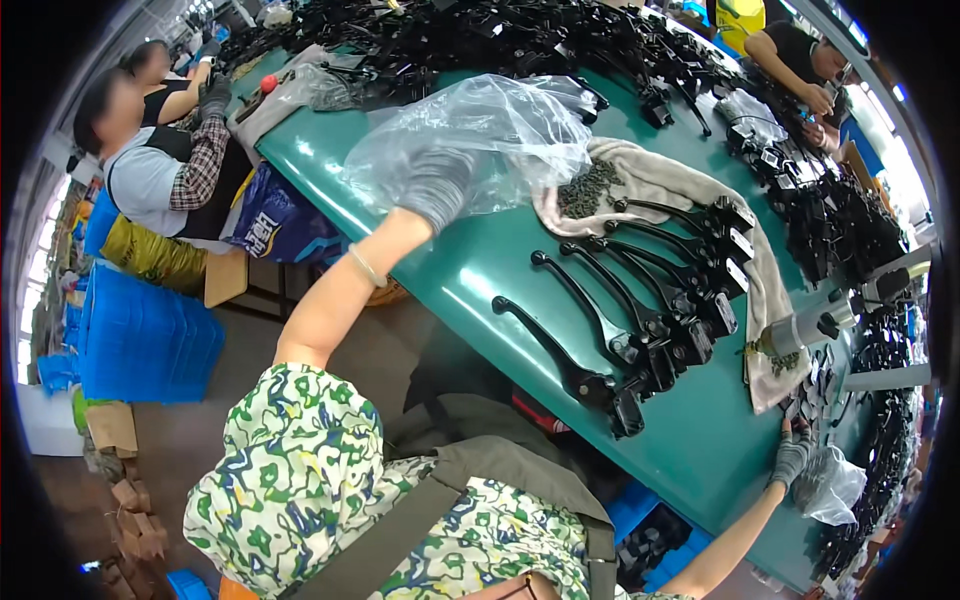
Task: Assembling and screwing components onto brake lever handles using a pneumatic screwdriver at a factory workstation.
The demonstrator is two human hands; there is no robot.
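Note:
My left hand (440,188), in a grey knit glove, reaches across the green table into the folds of a clear plastic bag (525,130). The film and blur hide its fingers. At the far right, my gloved right hand (793,456) rests on the table with bare fingertips stretched toward small dark parts (808,395). Beside its wrist lies a crumpled clear bag (832,487). Between my hands, several black brake levers with their holders (590,385) lie in a slanted row. Behind them, a pile of small dark screws (590,190) sits on a beige cloth (655,170).
A big heap of black lever parts (480,40) covers the table's far side. A silver cylindrical tool (805,328) juts in from the right. Co-workers sit at the left (160,180) and far right (800,70). Blue crates (150,335) stand on the floor at left.

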